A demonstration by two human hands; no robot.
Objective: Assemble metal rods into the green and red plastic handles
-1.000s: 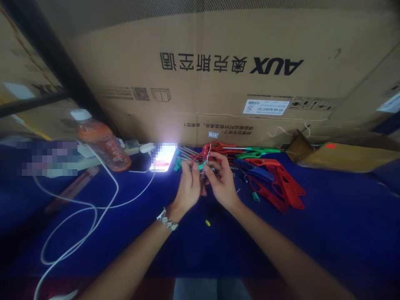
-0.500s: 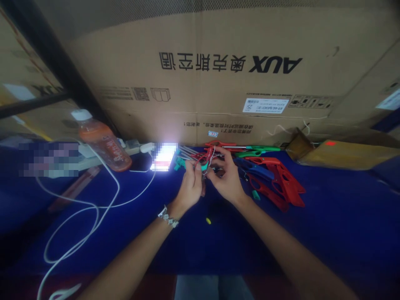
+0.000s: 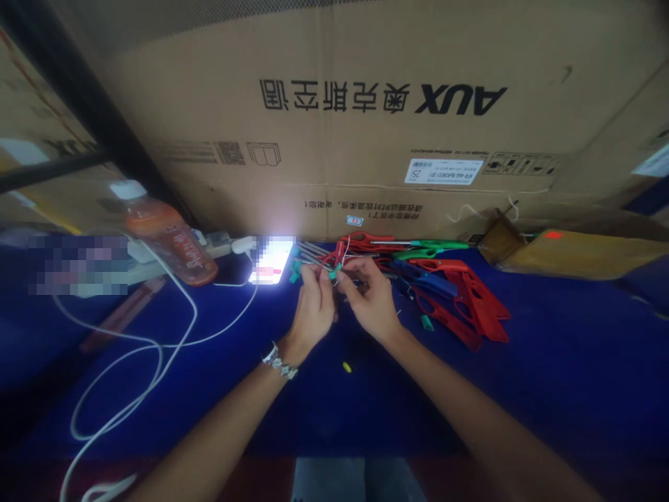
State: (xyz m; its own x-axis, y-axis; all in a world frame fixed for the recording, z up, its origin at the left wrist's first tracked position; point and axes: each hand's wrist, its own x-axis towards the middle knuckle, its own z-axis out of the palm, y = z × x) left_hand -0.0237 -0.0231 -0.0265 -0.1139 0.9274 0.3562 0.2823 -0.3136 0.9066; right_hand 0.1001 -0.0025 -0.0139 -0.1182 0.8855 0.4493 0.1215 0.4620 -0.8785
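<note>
My left hand (image 3: pixel 312 307) is closed in a pinch on a small green plastic part (image 3: pixel 333 275). The fingertips of my right hand (image 3: pixel 375 300) are pinched together at the same part, close to a thin white wire (image 3: pixel 347 245). Exactly what sits between those fingers is too small to make out. Just beyond the fingertips rises a red plastic piece (image 3: pixel 340 249). Behind my left hand lie several thin metal rods (image 3: pixel 312 252) with teal ends. To the right of my right hand are red plastic handle shells (image 3: pixel 483 303) and a blue one (image 3: pixel 431 280).
A lit phone (image 3: pixel 272 261) rests left of my hands, with a white cable (image 3: pixel 157 341) looping across the blue table (image 3: pixel 397 418). An orange drink bottle (image 3: pixel 166 237) leans farther left. Behind stands a large cardboard box (image 3: pixel 334 139); a yellow packet (image 3: pixel 580 254) lies right. A yellow bit (image 3: pixel 347 367) is in front.
My right hand's raised fingers have come down and drawn in toward the green part. The red piece stands more upright, and the view has shifted slightly.
</note>
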